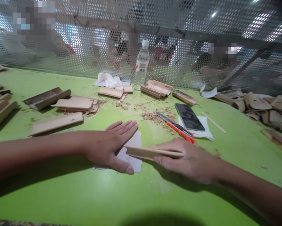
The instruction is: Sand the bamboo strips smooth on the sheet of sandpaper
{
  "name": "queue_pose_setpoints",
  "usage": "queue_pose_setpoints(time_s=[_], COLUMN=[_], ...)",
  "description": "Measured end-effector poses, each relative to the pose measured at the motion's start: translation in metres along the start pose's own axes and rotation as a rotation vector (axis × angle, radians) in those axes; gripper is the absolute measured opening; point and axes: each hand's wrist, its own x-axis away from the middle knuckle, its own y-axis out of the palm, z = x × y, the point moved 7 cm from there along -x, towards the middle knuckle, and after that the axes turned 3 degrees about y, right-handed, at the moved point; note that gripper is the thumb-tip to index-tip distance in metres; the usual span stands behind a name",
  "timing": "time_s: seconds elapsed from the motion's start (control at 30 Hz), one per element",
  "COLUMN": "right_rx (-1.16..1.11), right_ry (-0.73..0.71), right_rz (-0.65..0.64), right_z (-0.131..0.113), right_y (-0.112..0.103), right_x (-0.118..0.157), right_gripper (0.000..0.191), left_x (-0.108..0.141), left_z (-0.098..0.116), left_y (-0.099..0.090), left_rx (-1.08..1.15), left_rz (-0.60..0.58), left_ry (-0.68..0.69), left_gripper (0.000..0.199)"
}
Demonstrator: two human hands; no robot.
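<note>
My left hand (pixel 107 144) lies flat with its fingers stretched out, pressing on a whitish sheet (pixel 133 158) on the green table. The sheet looks like paper or sandpaper; I cannot tell which. My right hand (pixel 190 160) is closed around a curved strip of bamboo (pixel 143 153). The strip's left end is over the sheet, close to my left thumb. Just beyond my right hand rests an orange utility knife (pixel 180 131) with its blade out. Pale shavings (pixel 152 116) are scattered by the blade.
A phone (pixel 190 116) lies on white tissue (pixel 207 127) to the right. A water bottle (pixel 142 66) stands against the perforated metal screen (pixel 89 47). Bamboo pieces (pixel 58 123) lie at left; more are heaped (pixel 258 101) at right. People are blurred behind the screen.
</note>
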Motion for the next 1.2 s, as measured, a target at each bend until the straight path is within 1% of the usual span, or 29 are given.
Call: queue_pose_setpoints(time_s=[0.03,0.1,0.23,0.33,0.37,0.4,0.43,0.47,0.53,0.57,0.6,0.67,0.77,0.87,0.97,1.0,1.07,1.13,1.2], right_rx=[-0.017,-0.017,0.005,0.050,0.054,0.033,0.012,0.010,0.032,0.037,0.045,0.049,0.042,0.035,0.070,0.082,0.082,0.079,0.103], right_ry=[0.005,0.012,-0.001,0.046,0.036,0.003,-0.006,0.024,0.047,0.038,0.017,0.016,0.059,0.095,0.135,0.120,0.068,0.016,-0.035], right_rz=[-0.001,0.040,-0.017,0.115,0.096,-0.017,-0.060,-0.028,0.100,0.108,0.068,0.044,0.093,0.021,0.075,0.078,0.026,-0.012,0.004], right_z=[0.001,0.002,0.001,-0.001,-0.003,-0.007,-0.009,-0.007,-0.005,-0.005,-0.005,-0.002,0.002,0.003,0.004,0.003,0.002,0.003,0.004], right_y=[0.000,-0.003,0.003,-0.002,0.000,0.009,0.012,0.009,-0.003,-0.005,-0.004,-0.004,-0.008,-0.003,-0.009,-0.009,-0.007,-0.006,-0.010], right_x=[0.001,0.002,0.003,0.004,0.004,0.004,0.004,0.003,0.003,0.003,0.003,0.003,0.006,0.008,0.009,0.009,0.007,0.005,0.002], right_gripper=[0.027,0.026,0.027,0.023,0.022,0.021,0.020,0.021,0.022,0.024,0.024,0.025,0.023,0.023,0.025,0.024,0.023,0.018,0.020], left_x=[0.000,0.000,0.000,0.000,0.000,0.000,-0.001,-0.001,-0.002,-0.002,-0.002,-0.002,-0.002,-0.001,-0.001,-0.002,-0.002,-0.002,-0.002], left_z=[0.000,0.000,0.002,0.001,0.001,0.001,0.002,0.002,0.001,0.001,0.001,0.001,0.001,0.001,0.001,0.001,0.002,0.002,0.001], left_y=[0.000,0.000,-0.001,-0.002,-0.002,-0.001,-0.001,0.000,0.000,0.000,0.001,0.001,0.000,0.001,0.000,0.000,-0.001,-0.002,-0.003], left_rx=[-0.004,-0.014,-0.011,-0.008,-0.006,-0.005,-0.004,-0.006,-0.016,-0.021,-0.025,-0.028,-0.027,-0.027,-0.025,-0.023,-0.018,-0.013,-0.005], left_rz=[-0.005,-0.013,-0.030,-0.026,-0.029,-0.033,-0.035,-0.033,-0.029,-0.031,-0.035,-0.036,-0.032,-0.049,-0.046,-0.047,-0.048,-0.044,-0.035], left_ry=[-0.004,-0.014,-0.017,-0.028,-0.027,-0.023,-0.018,-0.017,-0.017,-0.017,-0.017,-0.017,-0.015,-0.009,-0.008,0.000,0.018,0.025,0.026], left_gripper=[0.125,0.125,0.125,0.124,0.124,0.124,0.124,0.124,0.123,0.124,0.125,0.125,0.124,0.125,0.122,0.122,0.120,0.119,0.118])
